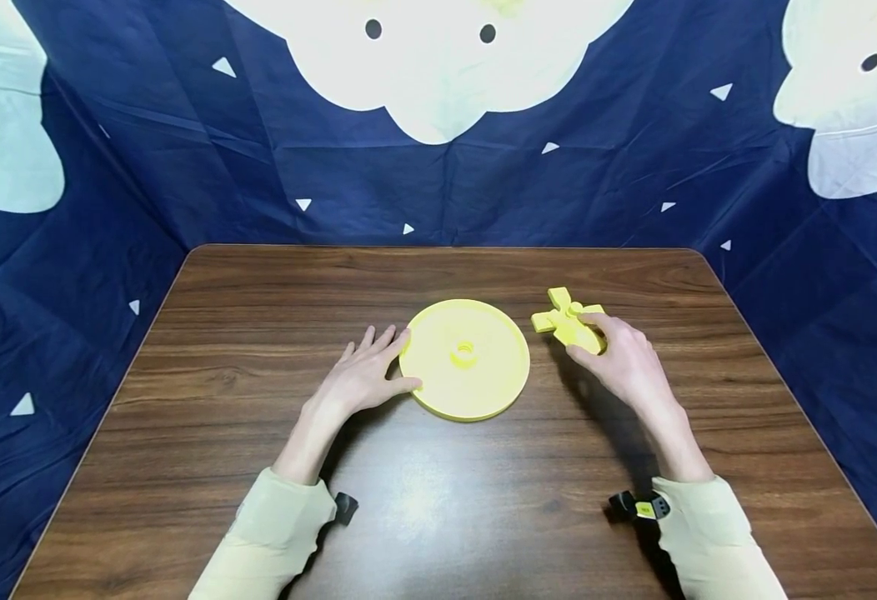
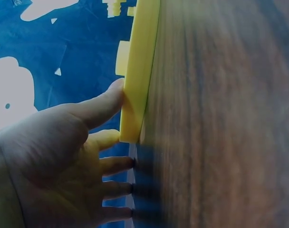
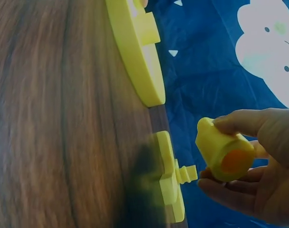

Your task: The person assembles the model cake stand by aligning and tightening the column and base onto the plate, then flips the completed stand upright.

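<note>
A flat yellow disc point(image 1: 483, 387) with a raised hub point(image 1: 464, 353) lies at the middle of the wooden table point(image 1: 258, 317). My left hand point(image 1: 397, 360) rests beside the disc, thumb against its left rim and fingers stretched flat. The left wrist view shows that hand point(image 2: 117, 111) with its thumb on the disc's edge point(image 2: 137, 71). My right hand point(image 1: 592, 342) grips a small yellow cylinder point(image 1: 583, 333). In the right wrist view the cylinder point(image 3: 225, 149) is held just above a yellow cross-shaped piece point(image 3: 169, 183) with an upright peg point(image 3: 187, 173). That cross piece point(image 1: 558, 317) lies right of the disc.
Dark blue cloth with white cloud shapes point(image 1: 438, 167) walls in the table at the back and on both sides. Bare wood stretches in front of the disc and along the table's left and right edges.
</note>
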Demonstrator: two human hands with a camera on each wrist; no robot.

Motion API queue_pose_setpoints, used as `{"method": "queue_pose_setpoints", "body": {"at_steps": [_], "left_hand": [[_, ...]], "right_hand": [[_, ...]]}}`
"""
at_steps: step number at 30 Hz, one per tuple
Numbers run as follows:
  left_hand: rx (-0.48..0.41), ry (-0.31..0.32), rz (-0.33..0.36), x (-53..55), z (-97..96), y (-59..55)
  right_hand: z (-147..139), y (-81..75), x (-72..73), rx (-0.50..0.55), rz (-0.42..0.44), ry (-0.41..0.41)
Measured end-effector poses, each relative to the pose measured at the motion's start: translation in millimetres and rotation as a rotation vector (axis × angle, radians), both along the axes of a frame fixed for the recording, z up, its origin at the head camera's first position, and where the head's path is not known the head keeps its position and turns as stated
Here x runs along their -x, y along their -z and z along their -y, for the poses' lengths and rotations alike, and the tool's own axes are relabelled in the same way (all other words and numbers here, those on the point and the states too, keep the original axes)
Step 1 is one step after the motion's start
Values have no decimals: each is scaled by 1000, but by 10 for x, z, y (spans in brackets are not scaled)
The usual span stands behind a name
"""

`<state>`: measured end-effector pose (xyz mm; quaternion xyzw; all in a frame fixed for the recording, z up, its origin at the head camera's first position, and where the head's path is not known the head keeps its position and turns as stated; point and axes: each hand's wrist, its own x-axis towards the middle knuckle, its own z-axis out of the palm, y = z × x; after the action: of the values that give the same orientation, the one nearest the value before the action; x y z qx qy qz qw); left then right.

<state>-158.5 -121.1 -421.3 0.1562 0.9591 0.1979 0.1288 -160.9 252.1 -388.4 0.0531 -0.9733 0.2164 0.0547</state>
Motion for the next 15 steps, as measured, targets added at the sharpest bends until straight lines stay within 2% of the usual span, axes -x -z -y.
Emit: {"method": "queue_pose_setpoints", "body": {"at_steps": [10, 15], "left_hand": [[-30, -13, -1, -36, -25, -4], [-47, -33, -10, -52, -30, -8]], "right_hand": [[148, -125, 10, 166, -225, 103], [273, -199, 21, 245, -277, 157]]}}
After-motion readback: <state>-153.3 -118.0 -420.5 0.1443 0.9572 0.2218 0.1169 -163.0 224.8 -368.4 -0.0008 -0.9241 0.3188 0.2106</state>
